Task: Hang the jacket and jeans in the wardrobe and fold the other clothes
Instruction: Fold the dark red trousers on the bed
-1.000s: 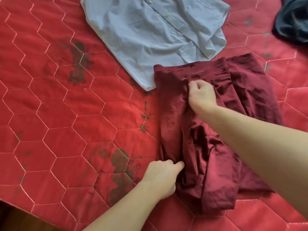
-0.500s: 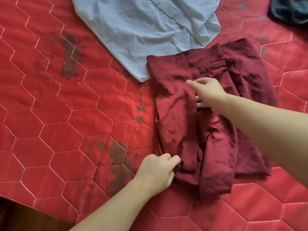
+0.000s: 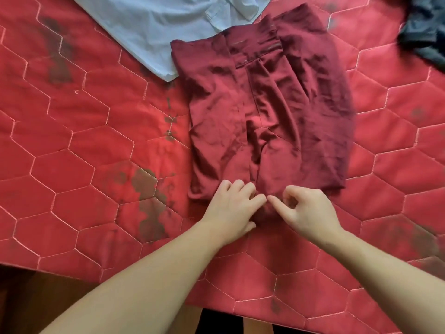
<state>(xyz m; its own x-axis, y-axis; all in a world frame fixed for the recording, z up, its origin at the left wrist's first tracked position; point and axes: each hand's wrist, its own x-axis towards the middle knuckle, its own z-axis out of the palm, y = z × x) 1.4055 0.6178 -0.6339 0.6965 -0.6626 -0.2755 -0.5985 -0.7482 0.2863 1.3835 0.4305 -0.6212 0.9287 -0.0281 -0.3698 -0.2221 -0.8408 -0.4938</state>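
Observation:
A dark red garment lies folded lengthwise into a narrow panel on the red quilted bedspread. Both hands sit side by side at its near hem. My left hand has its fingers curled onto the hem's left part and grips the cloth. My right hand pinches the hem beside it, index finger pointing left, other fingers curled. A light blue shirt lies spread out beyond the garment's far left corner, which overlaps it slightly.
A dark navy garment is bunched at the far right edge. The bedspread has dark printed patches on the left. Its near edge runs across the bottom, with dark floor below it.
My right hand came down from the garment's middle to the near hem, beside my left hand, which shifted right along the hem. The garment lies flatter and narrower.

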